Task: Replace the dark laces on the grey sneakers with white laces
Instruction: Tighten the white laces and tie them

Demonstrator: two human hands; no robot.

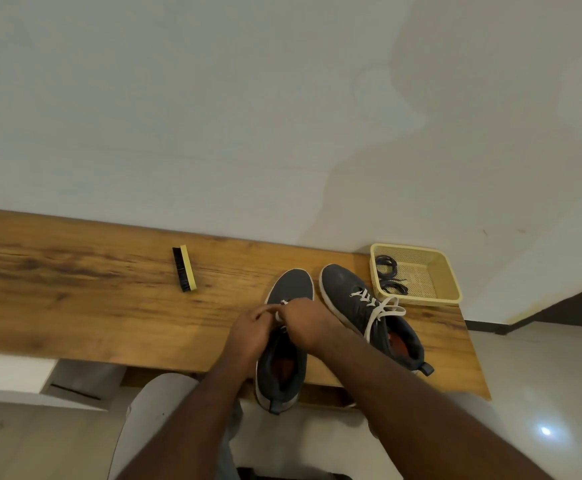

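Observation:
Two grey sneakers stand on the wooden table point(75, 289). The left sneaker point(291, 285) points away from me, its heel hanging over the table's near edge. Over its lacing, my left hand point(249, 332) and my right hand point(305, 322) both pinch a white lace point(278, 315); my fingers hide most of it. The right sneaker point(359, 299) carries a white lace tied in a bow point(383, 311). Coiled dark laces point(388, 271) lie in a yellow basket point(445, 271).
A shoe brush point(185, 268) with a yellow back and black bristles lies on its side further left on the table. The basket sits at the table's far right corner against the white wall. My knee shows below the near edge.

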